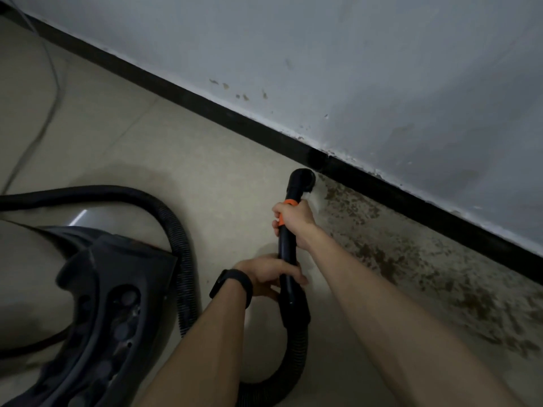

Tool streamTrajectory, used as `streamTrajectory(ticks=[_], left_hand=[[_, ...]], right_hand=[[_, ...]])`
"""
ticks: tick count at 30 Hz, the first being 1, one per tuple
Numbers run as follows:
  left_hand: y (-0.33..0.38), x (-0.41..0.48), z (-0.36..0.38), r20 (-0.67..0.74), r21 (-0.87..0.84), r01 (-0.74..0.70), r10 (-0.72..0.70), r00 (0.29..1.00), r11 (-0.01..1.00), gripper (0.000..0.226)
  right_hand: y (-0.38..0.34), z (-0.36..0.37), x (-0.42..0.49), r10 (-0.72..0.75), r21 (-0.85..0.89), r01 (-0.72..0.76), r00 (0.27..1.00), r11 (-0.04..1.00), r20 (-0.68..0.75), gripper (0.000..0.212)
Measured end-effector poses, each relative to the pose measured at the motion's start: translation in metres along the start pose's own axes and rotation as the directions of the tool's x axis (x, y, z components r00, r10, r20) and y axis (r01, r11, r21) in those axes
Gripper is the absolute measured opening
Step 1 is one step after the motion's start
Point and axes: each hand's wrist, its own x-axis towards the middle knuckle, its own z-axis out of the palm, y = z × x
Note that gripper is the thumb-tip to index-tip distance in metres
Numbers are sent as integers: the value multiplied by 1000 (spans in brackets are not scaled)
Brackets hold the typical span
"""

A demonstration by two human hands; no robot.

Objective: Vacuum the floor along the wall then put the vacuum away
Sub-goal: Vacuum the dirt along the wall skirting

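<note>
A black vacuum wand (287,245) with an orange ring points toward the wall, and its round nozzle (302,182) touches the floor right at the black baseboard (223,113). My right hand (293,221) grips the wand just below the orange ring. My left hand (270,276), with a black watch on the wrist, grips the wand lower down where the ribbed hose (182,259) joins it. The hose loops under my arms and back to the dark vacuum body (97,304) at the lower left. Brown dirt (411,259) covers the beige floor along the wall, to the right of the nozzle.
A grey-white wall (382,69) with small brown stains rises above the baseboard. A thin grey cord (50,107) runs across the floor tiles at the upper left. The vacuum body and hose loop fill the lower left of the floor.
</note>
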Motion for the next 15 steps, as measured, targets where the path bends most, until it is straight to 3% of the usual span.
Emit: streamTrajectory(ticks=[4, 10, 15], left_hand=[[-6, 8, -2, 36, -77, -21, 24, 999, 997, 8], [-4, 12, 1, 95, -216, -34, 55, 994, 976, 12], [-3, 12, 4, 45, -239, -8, 20, 999, 971, 27]], right_hand=[[9, -3, 2, 16, 2, -16, 998, 1000, 55, 51], [7, -2, 2, 3, -107, -6, 999, 994, -35, 49], [8, 1, 3, -17, -233, -6, 995, 972, -99, 42]])
